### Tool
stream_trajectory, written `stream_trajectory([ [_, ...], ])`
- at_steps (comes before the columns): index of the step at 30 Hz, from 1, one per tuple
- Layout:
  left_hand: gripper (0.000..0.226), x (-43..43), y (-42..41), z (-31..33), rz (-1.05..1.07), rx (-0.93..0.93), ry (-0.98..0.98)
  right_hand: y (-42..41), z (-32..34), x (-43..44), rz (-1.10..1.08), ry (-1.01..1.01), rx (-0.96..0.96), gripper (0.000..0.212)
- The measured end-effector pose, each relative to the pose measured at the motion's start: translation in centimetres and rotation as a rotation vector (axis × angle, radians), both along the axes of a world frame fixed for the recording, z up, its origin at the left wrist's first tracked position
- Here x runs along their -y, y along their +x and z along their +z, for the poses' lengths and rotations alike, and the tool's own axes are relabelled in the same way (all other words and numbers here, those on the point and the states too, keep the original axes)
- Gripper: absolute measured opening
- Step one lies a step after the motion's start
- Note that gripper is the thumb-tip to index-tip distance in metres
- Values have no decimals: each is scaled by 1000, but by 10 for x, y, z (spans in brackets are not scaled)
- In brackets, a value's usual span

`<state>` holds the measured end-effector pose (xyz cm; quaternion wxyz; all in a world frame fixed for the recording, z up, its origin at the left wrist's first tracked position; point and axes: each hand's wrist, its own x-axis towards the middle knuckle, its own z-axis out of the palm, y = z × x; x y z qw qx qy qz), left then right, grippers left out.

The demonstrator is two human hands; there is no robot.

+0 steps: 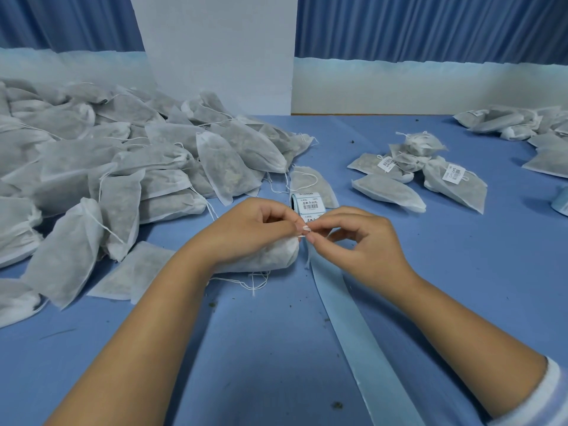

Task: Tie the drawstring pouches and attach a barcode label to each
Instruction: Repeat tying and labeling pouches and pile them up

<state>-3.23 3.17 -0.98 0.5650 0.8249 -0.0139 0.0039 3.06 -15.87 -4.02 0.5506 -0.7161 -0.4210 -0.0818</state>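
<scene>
A pale blue backing strip (353,327) runs up the blue desk (461,272) from the near right towards the hands. The left hand (255,229) and right hand (362,241) meet fingertip to fingertip, each pinching the white drawstring (305,233). Under the left hand, the pouch (264,256) lies on the desk with its long axis left to right and its gathered mouth pointing right. Just behind stands the label roll (309,204). Farther back, a heap of unlabelled pouches (123,155) lies to the left and labelled pouches (415,167) to the right.
</scene>
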Motion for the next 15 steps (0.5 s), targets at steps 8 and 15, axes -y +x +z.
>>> stream_trajectory([
  [8, 11, 1, 0, 1, 34, -1, 26, -1, -2, -3, -77, 9, -104, 8],
  [15, 25, 6, 1, 2, 48, -138, -8, 0, 4, -5, -51, 45, -325, 16],
])
